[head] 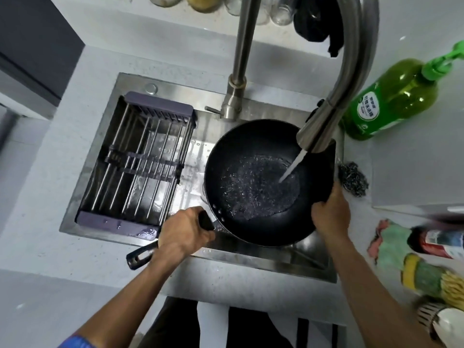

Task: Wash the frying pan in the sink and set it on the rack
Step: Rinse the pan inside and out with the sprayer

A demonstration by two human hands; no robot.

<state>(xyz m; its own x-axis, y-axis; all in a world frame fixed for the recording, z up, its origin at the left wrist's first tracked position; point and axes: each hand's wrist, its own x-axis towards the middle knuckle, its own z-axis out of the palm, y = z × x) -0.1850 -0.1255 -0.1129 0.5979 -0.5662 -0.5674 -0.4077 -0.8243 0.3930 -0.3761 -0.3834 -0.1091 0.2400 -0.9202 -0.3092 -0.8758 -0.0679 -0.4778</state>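
Pale bench [45, 247] surrounds a steel sink [251, 262]; the pan [251, 222] is held over the basin's right half, under the tap [316, 129], so the stream lands inside and pools on its floor; left hand [184, 232] has its grip closed round the handle [140, 254], right hand [331, 212] closed on the near-right rim, likely to steady the tilt; the rack [140, 162] sits empty across the left half, just beside the pan, with open room; a scourer [352, 178] and soap bottle [386, 101] crowd the right edge.
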